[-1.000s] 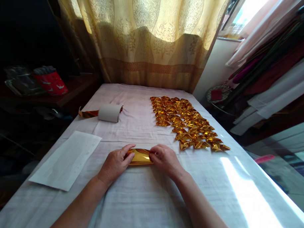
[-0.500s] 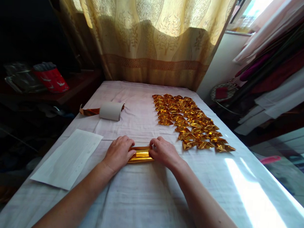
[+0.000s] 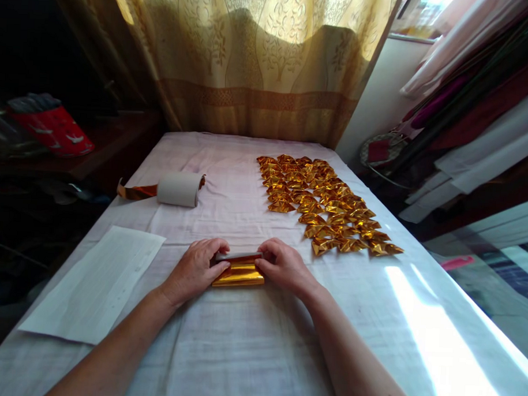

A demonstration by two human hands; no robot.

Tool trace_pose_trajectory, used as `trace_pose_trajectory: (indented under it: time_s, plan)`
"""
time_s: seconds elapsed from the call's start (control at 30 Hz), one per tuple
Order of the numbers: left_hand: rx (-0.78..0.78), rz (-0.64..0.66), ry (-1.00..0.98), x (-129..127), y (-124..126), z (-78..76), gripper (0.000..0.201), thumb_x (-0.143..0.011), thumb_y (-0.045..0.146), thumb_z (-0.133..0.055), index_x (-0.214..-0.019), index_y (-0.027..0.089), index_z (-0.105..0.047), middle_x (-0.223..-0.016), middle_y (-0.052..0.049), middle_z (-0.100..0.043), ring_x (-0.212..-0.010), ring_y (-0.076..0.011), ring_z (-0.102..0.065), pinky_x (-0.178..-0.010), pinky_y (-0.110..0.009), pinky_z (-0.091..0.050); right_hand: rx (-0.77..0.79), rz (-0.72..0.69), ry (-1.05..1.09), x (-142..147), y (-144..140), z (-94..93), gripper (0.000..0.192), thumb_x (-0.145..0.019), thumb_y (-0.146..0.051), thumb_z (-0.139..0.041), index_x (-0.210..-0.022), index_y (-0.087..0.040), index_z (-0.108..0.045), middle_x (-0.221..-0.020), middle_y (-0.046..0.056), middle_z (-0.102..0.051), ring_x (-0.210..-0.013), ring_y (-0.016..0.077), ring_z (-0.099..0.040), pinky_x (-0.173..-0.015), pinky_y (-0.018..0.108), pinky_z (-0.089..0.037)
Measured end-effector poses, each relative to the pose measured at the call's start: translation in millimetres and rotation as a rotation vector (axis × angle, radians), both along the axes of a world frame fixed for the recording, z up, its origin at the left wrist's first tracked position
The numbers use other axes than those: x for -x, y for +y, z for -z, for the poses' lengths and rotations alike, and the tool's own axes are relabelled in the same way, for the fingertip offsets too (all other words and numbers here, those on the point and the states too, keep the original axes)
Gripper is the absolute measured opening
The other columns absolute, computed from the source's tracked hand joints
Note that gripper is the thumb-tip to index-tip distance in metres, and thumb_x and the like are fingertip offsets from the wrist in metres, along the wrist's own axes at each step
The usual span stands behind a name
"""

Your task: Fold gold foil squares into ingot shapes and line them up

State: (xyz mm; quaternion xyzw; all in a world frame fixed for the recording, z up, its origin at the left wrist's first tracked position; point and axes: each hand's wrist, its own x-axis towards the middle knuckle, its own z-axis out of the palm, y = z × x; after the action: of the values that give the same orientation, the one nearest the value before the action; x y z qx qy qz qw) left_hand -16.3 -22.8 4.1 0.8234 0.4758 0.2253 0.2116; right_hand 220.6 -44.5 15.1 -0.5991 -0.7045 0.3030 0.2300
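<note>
Both hands grip a folded sheet of gold foil paper (image 3: 240, 274) on the cloth-covered table. My left hand (image 3: 196, 269) pinches its left end, thumb on the gold face and fingers behind. On the right end, my right hand (image 3: 283, 267) pinches in the same way. A pale strip of the sheet's reverse shows along the far edge between the fingers. Rows of folded gold foil pieces (image 3: 320, 203) lie beyond my right hand. Left of my left hand lies a white printed paper (image 3: 94, 284).
A grey-white roll (image 3: 178, 189) with a brown-gold strip trailing left lies at the back left. The table (image 3: 241, 359) has a white cloth and ends below a gold curtain (image 3: 260, 65). A red container (image 3: 54, 130) stands on a dark cabinet; clothes (image 3: 487, 119) hang at right.
The far edge of the foil paper is now lifted, showing its pale reverse. Both hands have shifted their grip slightly, and the whole view has turned a little.
</note>
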Motion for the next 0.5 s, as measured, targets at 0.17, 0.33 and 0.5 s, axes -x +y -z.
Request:
trace_pose_trajectory:
  time_s: [0.17,0.33,0.5]
  plan:
    - [0.087,-0.093,-0.099,0.1,3.9,2.4,0.024,-0.077,0.033,-0.063,-0.098,0.024,-0.063,-0.078,0.003,-0.066,-0.072,-0.0173,-0.062,-0.073,-0.029,-0.047,0.081,0.077,0.137,-3.9,4.4,11.7,0.008,-0.076,-0.025,-0.062,-0.080,-0.021,-0.068,-0.076,-0.001,-0.066,-0.072,0.0147,-0.058,-0.065,0.023,-0.043]
    - [0.125,-0.092,-0.120,1.2,4.1,0.1,0.019,-0.079,0.038,-0.061,-0.089,0.023,-0.067,-0.078,0.002,-0.069,-0.072,-0.0167,-0.063,-0.070,-0.028,-0.047,0.064,0.072,0.151,-5.1,4.9,13.0,0.011,-0.076,-0.027,-0.061,-0.079,-0.021,-0.069,-0.073,-0.002,-0.066,-0.068,0.0136,-0.057,-0.062,0.022,-0.042]
    - [0.107,-0.093,-0.104,-0.4,3.9,-1.2,0.014,-0.080,0.034,-0.061,-0.083,0.022,-0.067,-0.074,0.002,-0.068,-0.069,-0.0161,-0.062,-0.069,-0.028,-0.047,0.073,0.077,0.160,-2.8,4.1,7.3,0.011,-0.075,-0.026,-0.060,-0.076,-0.021,-0.070,-0.068,-0.002,-0.066,-0.065,0.0129,-0.056,-0.059,0.021,-0.041]
